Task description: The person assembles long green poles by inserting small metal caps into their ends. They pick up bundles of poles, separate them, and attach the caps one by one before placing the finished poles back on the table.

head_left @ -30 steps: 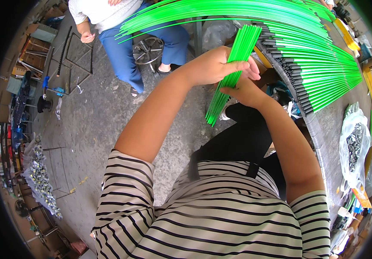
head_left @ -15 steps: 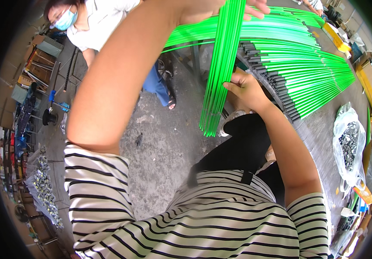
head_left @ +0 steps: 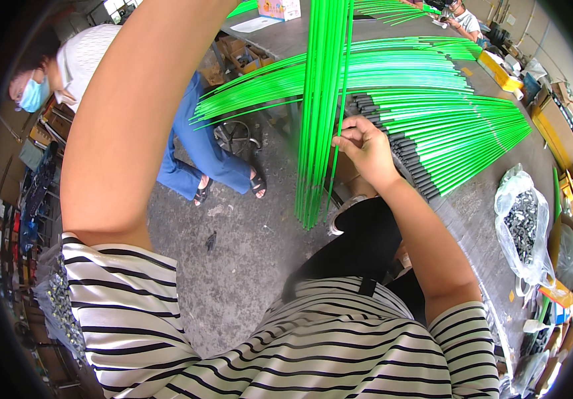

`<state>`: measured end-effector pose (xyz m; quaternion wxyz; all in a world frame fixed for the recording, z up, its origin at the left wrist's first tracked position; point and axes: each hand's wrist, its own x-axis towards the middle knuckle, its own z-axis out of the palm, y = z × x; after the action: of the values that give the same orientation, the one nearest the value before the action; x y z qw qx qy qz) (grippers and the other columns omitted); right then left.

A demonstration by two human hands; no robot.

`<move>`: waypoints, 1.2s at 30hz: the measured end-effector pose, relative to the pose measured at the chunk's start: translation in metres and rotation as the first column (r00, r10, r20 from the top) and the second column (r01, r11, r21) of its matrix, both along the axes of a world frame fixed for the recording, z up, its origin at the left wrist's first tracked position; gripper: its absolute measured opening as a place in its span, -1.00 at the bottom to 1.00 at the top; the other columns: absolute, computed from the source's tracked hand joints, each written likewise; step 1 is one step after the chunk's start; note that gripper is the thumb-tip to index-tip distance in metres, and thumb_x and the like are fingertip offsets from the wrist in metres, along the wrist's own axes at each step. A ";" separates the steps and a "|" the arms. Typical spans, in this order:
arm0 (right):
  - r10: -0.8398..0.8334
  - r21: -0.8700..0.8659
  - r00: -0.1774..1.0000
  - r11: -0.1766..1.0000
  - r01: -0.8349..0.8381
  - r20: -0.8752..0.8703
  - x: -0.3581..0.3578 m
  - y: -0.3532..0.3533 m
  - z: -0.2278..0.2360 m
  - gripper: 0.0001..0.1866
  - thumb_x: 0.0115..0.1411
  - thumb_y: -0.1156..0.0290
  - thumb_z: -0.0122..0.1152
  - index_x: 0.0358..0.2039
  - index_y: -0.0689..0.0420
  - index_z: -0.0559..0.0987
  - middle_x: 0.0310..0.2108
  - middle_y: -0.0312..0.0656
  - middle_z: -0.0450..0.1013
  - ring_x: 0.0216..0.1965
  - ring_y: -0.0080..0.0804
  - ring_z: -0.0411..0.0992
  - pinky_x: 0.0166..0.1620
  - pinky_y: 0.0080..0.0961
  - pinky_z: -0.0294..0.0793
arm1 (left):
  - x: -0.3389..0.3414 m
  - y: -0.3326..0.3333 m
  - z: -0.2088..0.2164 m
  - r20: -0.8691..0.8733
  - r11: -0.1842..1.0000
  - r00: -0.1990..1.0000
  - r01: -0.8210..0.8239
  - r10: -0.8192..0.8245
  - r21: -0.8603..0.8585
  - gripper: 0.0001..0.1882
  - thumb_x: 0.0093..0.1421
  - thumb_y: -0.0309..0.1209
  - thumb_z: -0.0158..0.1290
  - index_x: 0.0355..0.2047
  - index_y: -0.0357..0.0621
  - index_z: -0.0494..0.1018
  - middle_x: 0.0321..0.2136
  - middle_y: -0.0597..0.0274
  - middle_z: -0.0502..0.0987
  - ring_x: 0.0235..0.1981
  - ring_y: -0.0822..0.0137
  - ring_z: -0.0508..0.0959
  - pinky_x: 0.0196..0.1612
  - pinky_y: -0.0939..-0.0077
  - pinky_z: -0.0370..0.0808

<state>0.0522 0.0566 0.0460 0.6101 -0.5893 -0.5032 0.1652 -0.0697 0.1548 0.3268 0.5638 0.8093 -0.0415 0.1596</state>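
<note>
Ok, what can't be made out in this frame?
Head view only:
- Left hand: cut off by the top edge; its grip on the green rod bundle is unseen.
- Right hand: fingers curl at one rod; contact unclear.
- Clear bag: dark small parts too small to identify.

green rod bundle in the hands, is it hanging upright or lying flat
Upright. The green rod bundle runs near vertically, its lower ends hanging free above the floor, with the right hand at its side.
</note>
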 end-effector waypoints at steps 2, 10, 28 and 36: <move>-0.049 0.099 0.999 0.994 0.048 0.016 -0.005 0.002 -0.003 -0.88 -0.03 0.61 0.22 -0.52 0.20 0.43 -0.54 -0.24 0.49 -0.52 -0.59 0.45 -0.42 -0.64 0.42 | -0.007 -0.001 0.004 0.008 1.000 1.000 -0.024 0.024 -0.008 -0.68 0.29 -0.38 -0.28 -0.10 -0.43 0.23 -0.11 -0.15 0.37 -0.06 0.07 0.42 -0.01 0.26 0.43; -0.128 0.184 0.952 0.980 0.078 0.277 -0.011 -0.010 -0.012 -0.86 -0.02 0.55 0.22 -0.38 0.20 0.57 -0.40 -0.05 0.51 -0.41 -0.28 0.51 -0.34 -0.53 0.49 | 0.007 0.022 -0.021 -0.011 0.990 1.000 0.011 -0.013 -0.138 -0.71 0.28 -0.38 -0.24 -0.16 -0.41 0.28 -0.12 -0.15 0.37 -0.10 0.08 0.45 -0.04 0.29 0.44; -0.147 0.091 0.989 0.985 0.148 -0.027 -0.025 -0.005 -0.045 -0.90 -0.04 0.50 0.26 -0.50 0.23 0.53 -0.52 -0.20 0.46 -0.53 -0.48 0.43 -0.45 -0.60 0.40 | 0.007 0.016 -0.157 0.031 0.987 0.993 -0.112 0.117 -0.119 -0.70 0.27 -0.25 -0.18 -0.19 -0.25 0.34 -0.29 0.00 0.50 -0.17 0.19 0.50 -0.10 0.36 0.45; -0.099 -0.073 0.989 0.991 0.108 0.111 -0.024 -0.003 -0.056 -0.87 -0.09 0.51 0.29 -0.55 0.26 0.51 -0.60 -0.16 0.47 -0.59 -0.44 0.44 -0.47 -0.56 0.40 | 0.008 0.014 -0.201 0.020 0.987 0.987 -0.158 0.158 -0.014 -0.70 0.27 -0.30 -0.20 -0.34 -0.27 0.42 -0.35 0.12 0.52 -0.26 0.32 0.51 -0.13 0.42 0.44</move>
<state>0.0278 0.0539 -0.0099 0.5662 -0.6463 -0.4971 0.1209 -0.0617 0.1687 0.1262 0.5541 0.8047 0.0179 0.2124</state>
